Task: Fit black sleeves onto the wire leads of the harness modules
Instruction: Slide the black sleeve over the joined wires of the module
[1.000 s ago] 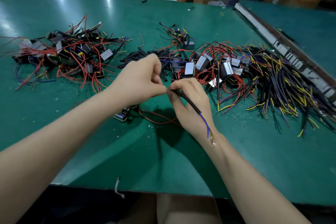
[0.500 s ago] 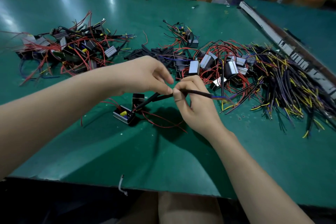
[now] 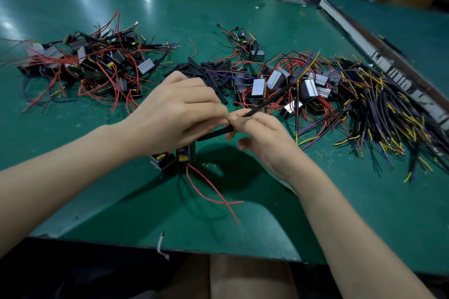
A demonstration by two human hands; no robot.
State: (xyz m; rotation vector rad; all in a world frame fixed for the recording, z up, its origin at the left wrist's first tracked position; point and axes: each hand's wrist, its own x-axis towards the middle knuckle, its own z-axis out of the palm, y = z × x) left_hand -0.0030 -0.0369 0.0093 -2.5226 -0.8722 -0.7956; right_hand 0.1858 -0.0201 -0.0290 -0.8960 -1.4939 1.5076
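Above the green surface [image 3: 102, 196], left hand [image 3: 175, 114] now over the module [image 3: 175, 156], pinching the black sleeve [image 3: 218, 131], right hand [image 3: 264, 136] gripping the lead [image 3: 267, 102], now angled upward.

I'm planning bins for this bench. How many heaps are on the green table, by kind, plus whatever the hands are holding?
Module heaps with red leads: 2 (left, centre)
Small module cluster at the back: 1
Loose black sleeves heap: 1
Sleeved leads heap: 1
Sleeved lead pinched by left hand and right hand: 1
Total: 6
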